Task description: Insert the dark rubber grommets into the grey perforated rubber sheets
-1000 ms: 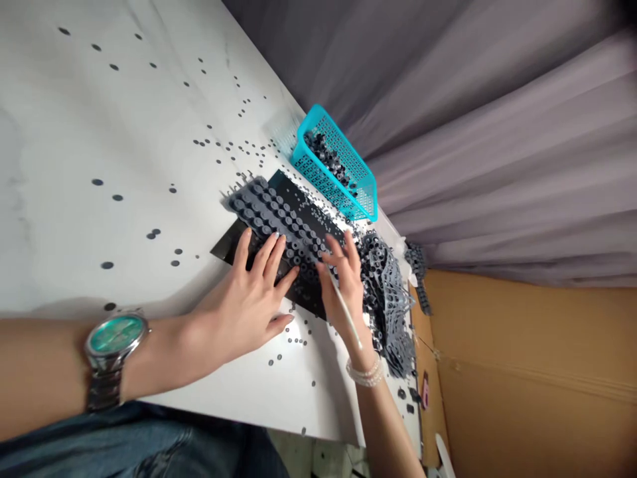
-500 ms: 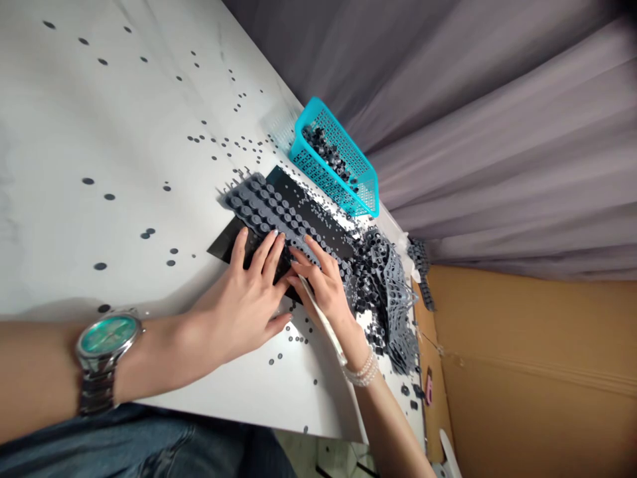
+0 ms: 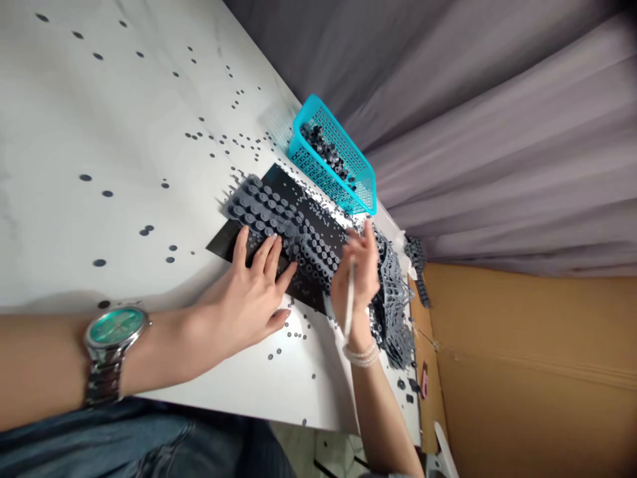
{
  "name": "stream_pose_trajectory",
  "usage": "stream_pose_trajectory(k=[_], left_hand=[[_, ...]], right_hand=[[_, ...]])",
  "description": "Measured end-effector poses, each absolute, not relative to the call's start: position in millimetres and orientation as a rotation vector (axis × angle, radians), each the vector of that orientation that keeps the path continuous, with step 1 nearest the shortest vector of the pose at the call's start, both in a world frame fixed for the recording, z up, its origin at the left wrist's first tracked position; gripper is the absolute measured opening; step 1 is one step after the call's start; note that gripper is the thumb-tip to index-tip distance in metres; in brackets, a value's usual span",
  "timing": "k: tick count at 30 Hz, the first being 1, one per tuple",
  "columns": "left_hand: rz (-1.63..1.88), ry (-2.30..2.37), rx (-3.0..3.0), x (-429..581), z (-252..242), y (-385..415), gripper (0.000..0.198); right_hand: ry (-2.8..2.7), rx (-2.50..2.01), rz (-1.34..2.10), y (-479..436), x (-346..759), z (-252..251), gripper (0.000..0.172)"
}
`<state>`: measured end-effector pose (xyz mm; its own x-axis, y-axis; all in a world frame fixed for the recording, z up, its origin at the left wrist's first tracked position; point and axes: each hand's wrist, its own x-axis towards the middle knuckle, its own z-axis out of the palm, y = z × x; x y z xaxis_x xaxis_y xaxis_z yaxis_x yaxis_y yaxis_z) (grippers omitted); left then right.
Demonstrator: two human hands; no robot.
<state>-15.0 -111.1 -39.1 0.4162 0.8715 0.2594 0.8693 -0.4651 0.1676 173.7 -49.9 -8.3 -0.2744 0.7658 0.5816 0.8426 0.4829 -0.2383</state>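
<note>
A dark grey moulded sheet with rows of round studs lies across a black mat. My left hand rests on its near edge, fingers spread and flat. To the right, my right hand is raised near the sheet's right end. It is closed around a thin white stick that points back over the wrist; the stick's working end is hidden, and the fingertips are blurred by motion. Behind that hand sits a heap of grey perforated sheets with small dark pieces.
A turquoise basket holding small dark parts stands at the table's far edge. Small dark discs are scattered over the white table. A grey curtain hangs behind; a cardboard panel and a pink object are at the right.
My right hand has lifted off the studded sheet and moved right with the white stick, uncovering the sheet's right part. My left hand has stayed on the sheet.
</note>
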Motion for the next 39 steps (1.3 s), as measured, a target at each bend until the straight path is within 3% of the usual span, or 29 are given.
stream_pose_trajectory(k=[4, 8, 13, 19, 39], left_hand=[[0.531, 1.650, 2.612, -17, -40, -109, 0.073], [0.604, 1.667, 2.566, -22, -39, -106, 0.073], [0.531, 1.627, 2.660, -36, -33, -106, 0.073], [0.531, 1.521, 2.832, -47, -35, -103, 0.065], [0.563, 1.481, 2.838, -49, -43, -103, 0.063]], right_hand=[[-1.873, -1.514, -0.276, -37, 189, 10, 0.023], [-1.929, -1.581, -0.169, -38, 200, 6, 0.023], [-2.159, -1.384, 0.052, -63, 177, -14, 0.019], [-2.480, -1.004, -0.003, -73, 152, -16, 0.015], [-2.583, -0.874, -0.091, -64, 152, -17, 0.014]])
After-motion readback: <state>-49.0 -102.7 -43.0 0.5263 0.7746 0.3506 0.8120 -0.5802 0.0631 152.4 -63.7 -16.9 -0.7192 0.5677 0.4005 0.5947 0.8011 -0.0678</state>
